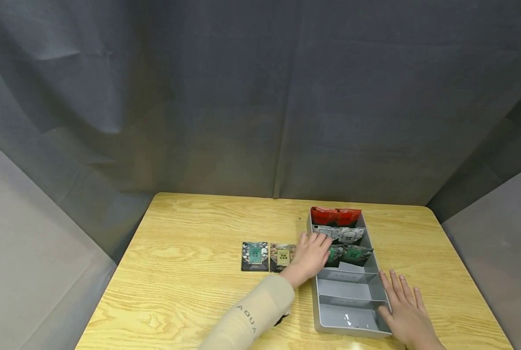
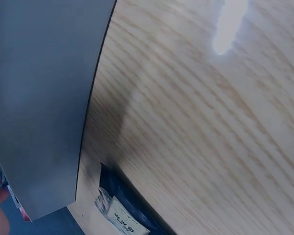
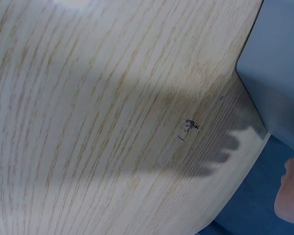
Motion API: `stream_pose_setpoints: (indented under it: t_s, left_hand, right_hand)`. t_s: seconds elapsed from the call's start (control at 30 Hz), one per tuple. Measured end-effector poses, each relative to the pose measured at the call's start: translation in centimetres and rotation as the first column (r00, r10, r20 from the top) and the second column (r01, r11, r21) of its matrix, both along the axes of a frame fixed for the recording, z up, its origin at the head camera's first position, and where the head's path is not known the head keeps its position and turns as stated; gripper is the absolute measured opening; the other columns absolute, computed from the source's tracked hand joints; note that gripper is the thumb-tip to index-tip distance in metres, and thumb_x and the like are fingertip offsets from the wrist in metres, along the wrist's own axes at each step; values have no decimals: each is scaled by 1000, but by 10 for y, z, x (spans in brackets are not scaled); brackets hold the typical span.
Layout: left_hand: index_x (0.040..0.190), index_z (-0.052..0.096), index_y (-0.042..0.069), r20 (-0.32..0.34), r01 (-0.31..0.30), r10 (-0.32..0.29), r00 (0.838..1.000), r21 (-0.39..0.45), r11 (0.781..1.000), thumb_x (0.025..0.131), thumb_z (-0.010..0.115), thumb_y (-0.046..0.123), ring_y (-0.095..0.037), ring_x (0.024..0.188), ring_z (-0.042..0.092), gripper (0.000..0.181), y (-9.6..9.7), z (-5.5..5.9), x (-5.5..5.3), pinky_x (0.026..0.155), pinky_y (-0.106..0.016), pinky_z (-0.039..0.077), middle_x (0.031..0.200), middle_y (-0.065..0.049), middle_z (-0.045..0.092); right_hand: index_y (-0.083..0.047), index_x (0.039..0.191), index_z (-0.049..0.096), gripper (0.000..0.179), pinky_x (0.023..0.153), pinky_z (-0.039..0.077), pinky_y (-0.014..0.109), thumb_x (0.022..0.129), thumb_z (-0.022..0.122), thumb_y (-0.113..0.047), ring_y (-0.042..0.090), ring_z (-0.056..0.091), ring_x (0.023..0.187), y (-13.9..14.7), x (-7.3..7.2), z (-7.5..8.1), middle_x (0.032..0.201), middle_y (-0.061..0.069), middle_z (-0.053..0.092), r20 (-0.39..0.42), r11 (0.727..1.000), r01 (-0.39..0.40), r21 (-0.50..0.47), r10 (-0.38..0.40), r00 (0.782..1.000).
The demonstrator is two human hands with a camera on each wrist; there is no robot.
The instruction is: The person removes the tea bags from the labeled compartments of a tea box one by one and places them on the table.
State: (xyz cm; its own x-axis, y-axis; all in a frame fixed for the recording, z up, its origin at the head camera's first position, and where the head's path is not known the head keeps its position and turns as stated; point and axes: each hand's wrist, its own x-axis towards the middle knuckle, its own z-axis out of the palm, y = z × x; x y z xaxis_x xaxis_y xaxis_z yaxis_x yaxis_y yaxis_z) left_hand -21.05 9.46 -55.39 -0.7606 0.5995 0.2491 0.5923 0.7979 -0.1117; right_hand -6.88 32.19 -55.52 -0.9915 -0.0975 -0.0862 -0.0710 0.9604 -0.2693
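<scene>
Sachets [image 1: 360, 255], right of center in the lower half of the frame: stood in a gray divided tray [image 1: 352, 332] and lay flat just left of it. At lower right, nearest, rested right hand [image 1: 405, 311] along the tray's right wall, with fingers straight and spread, thumb overlapping the rim. Showed gray floors in the two nearest compartments. Farther up, reached with left hand [image 1: 309, 256] over the left rim to the green-labeled sachets [image 1: 352, 253]; could not tell whether clamped on one or merely touching. Included, flat beside that hand, a yellow-labeled packet [image 1: 281, 256] and a teal-labeled packet [image 1: 255, 256]. Looked light, thin, pliant, probably slick and easily creased; best taken by the top edge when upright, by a lifted side edge when flat. Offered open wooden table [image 1: 190, 243] leftward for moving. Continued upward through silver sachets [image 1: 350, 235] and red sachets [image 1: 348, 216], closely ranked between walls. Ended at the table's back edge, near the tray's far end, before a dark curtain [image 1: 221, 107].
</scene>
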Motion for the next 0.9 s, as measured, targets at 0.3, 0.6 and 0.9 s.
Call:
stream_pose_setpoints:
  t_s: [0.3, 0.6, 0.9]
  left_hand:
    - [118, 48, 28, -2, 18, -18, 1000, -37, 999, 95, 43, 38, -11, 103, 42, 25, 6, -1, -1, 100, -39, 26, 113, 10, 47]
    - [116, 52, 28, -6, 31, -32, 999, -85, 996, 96, 44, 26, -13, 104, 42, 22, 8, -1, 1, 99, -40, 26, 116, 9, 47]
    - [119, 52, 30, 21, 40, -37, 999, -122, 992, 93, 45, 21, -12, 110, 41, 29, 8, 3, 3, 101, -40, 25, 121, 10, 48]
  right_hand:
    - [-18, 147, -8, 73, 99, -27, 44, 93, 41, -29, 37, -10, 137, 1, 0, -1, 151, 15, -9, 13, 1000, 1, -2, -1, 1000]
    - [-19, 147, -8, 73, 99, -27, 45, 93, 41, -29, 38, -9, 137, 1, 0, -2, 152, 14, -10, -1, 1000, 1, -4, -1, 1000]
    - [-19, 147, -9, 73, 99, -25, 48, 93, 40, -28, 35, -15, 136, 1, 0, -1, 151, 14, -11, 0, 1000, 1, -16, -1, 1000]
